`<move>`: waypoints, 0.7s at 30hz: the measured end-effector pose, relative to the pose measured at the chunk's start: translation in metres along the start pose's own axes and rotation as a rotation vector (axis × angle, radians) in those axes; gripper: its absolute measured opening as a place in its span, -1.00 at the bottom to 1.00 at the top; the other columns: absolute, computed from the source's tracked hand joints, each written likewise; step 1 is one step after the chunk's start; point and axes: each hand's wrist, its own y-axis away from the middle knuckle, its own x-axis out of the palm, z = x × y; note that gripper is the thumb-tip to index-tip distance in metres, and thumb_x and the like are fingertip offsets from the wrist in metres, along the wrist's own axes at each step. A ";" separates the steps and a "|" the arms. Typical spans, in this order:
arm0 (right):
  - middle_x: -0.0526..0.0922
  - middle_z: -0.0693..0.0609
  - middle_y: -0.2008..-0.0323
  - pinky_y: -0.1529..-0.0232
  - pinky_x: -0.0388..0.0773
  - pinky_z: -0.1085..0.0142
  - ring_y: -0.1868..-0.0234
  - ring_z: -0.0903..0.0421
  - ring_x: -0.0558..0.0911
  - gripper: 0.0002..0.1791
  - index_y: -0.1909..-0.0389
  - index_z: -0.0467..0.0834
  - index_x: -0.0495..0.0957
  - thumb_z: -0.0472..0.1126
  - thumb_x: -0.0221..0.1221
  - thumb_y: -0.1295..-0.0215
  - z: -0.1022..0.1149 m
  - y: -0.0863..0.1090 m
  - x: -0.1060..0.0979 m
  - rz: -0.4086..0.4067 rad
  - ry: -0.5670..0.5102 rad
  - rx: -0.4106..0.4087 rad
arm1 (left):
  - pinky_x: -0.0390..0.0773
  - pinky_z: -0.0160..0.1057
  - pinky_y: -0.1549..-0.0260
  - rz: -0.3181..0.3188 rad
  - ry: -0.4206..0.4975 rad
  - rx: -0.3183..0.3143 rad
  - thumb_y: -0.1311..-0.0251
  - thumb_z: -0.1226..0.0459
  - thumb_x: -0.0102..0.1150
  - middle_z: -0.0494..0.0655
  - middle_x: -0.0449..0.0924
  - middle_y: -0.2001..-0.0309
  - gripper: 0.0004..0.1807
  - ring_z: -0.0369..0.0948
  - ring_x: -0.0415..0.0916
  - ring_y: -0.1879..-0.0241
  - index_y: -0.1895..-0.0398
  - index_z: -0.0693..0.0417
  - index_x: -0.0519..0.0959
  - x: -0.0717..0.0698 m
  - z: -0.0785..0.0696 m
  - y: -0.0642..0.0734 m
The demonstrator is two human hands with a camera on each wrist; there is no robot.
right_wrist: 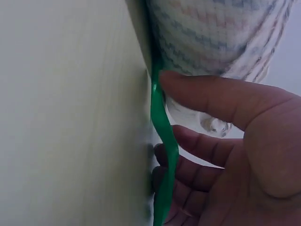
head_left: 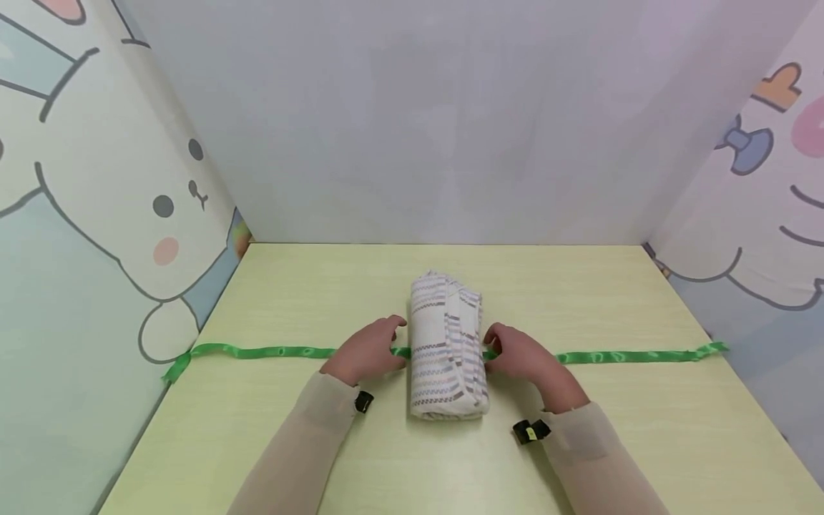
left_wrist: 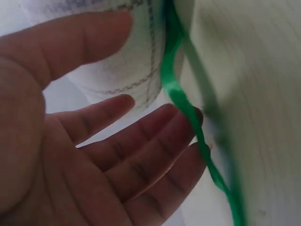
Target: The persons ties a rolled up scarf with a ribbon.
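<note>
A rolled, folded cloth [head_left: 430,357], white with grey, pink and blue woven stripes, lies lengthwise at the middle of the table. A long green ribbon [head_left: 618,357] runs crosswise, its middle hidden by the roll. To the left of the cloth is my left hand [head_left: 368,350], thumb and fingers spread apart; in the left wrist view its fingertips reach the ribbon [left_wrist: 174,89]. On the other side, my right hand [head_left: 523,355] has its thumb near the roll. The right wrist view has the ribbon [right_wrist: 162,122] passing between the thumb and the fingers, which are not closed together.
The pale wooden table [head_left: 322,286] meets a plain grey-white wall [head_left: 412,143] at the back. Side panels with cartoon animals [head_left: 116,179] stand left and right. Both ribbon ends reach close to the table's side edges. A black strap piece [head_left: 531,431] hangs by the right cuff.
</note>
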 end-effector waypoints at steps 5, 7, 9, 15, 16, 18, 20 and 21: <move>0.54 0.02 0.34 0.26 0.45 0.13 0.31 0.02 0.48 -0.72 0.25 -0.11 0.55 -0.19 0.46 -0.13 0.001 0.000 0.000 0.033 0.037 0.011 | 0.55 -0.02 -0.03 0.053 -0.056 -0.027 -0.07 0.33 0.46 -0.05 0.61 -0.07 -0.33 -0.11 0.53 0.01 -0.31 0.04 0.50 0.005 0.007 -0.002; 0.53 0.04 0.41 0.30 0.42 0.15 0.35 0.04 0.47 -0.79 0.36 -0.10 0.55 -0.20 0.43 -0.15 0.003 0.001 0.000 0.049 0.046 0.004 | 0.55 -0.03 -0.04 0.062 -0.077 -0.029 -0.10 0.38 0.40 -0.09 0.63 -0.08 -0.44 -0.13 0.53 0.01 -0.23 0.02 0.54 0.006 0.009 -0.002; 0.50 0.04 0.48 0.33 0.38 0.17 0.40 0.06 0.45 -0.78 0.46 -0.10 0.52 -0.21 0.41 -0.16 0.003 0.002 0.000 0.063 0.047 0.002 | 0.57 -0.04 0.01 0.071 -0.085 -0.027 -0.16 0.41 0.33 -0.12 0.65 0.01 -0.56 -0.14 0.54 0.07 -0.13 0.01 0.57 0.006 0.011 -0.002; 0.45 0.02 0.53 0.36 0.36 0.19 0.45 0.06 0.42 -0.79 0.49 -0.12 0.45 -0.26 0.32 -0.20 0.003 0.005 -0.002 0.043 0.046 0.001 | 0.57 -0.10 0.11 0.066 -0.100 -0.028 -0.29 0.50 0.12 -0.20 0.63 0.20 -0.71 -0.18 0.50 0.22 0.06 -0.03 0.62 0.003 0.011 -0.002; 0.46 0.01 0.52 0.35 0.37 0.19 0.45 0.05 0.43 -0.82 0.46 -0.13 0.45 -0.29 0.29 -0.21 0.002 0.005 -0.003 0.039 0.055 -0.002 | 0.57 -0.10 0.11 0.058 -0.106 -0.030 -0.29 0.52 0.10 -0.20 0.63 0.20 -0.70 -0.18 0.50 0.22 0.07 -0.03 0.62 0.003 0.010 -0.001; 0.46 0.00 0.50 0.36 0.38 0.18 0.44 0.04 0.43 -0.88 0.41 -0.14 0.46 -0.34 0.22 -0.24 0.002 0.004 -0.003 0.028 0.084 -0.008 | 0.58 -0.10 0.11 0.034 -0.133 -0.027 -0.31 0.53 0.09 -0.18 0.64 0.20 -0.70 -0.18 0.52 0.21 0.07 -0.02 0.62 0.002 0.009 -0.001; 0.47 0.00 0.48 0.37 0.40 0.18 0.43 0.04 0.44 -0.92 0.36 -0.14 0.46 -0.35 0.15 -0.30 0.002 0.003 -0.002 0.021 0.137 -0.009 | 0.59 -0.11 0.11 0.006 -0.183 -0.017 -0.32 0.53 0.11 -0.18 0.64 0.20 -0.70 -0.18 0.55 0.19 0.07 -0.02 0.62 0.003 0.009 -0.001; 0.47 0.00 0.48 0.37 0.40 0.19 0.43 0.04 0.44 -0.94 0.33 -0.14 0.45 -0.34 0.13 -0.33 0.003 0.002 -0.002 0.017 0.166 -0.008 | 0.60 -0.11 0.11 -0.007 -0.218 -0.007 -0.33 0.52 0.12 -0.17 0.64 0.20 -0.72 -0.17 0.57 0.19 0.06 -0.01 0.62 0.003 0.009 -0.002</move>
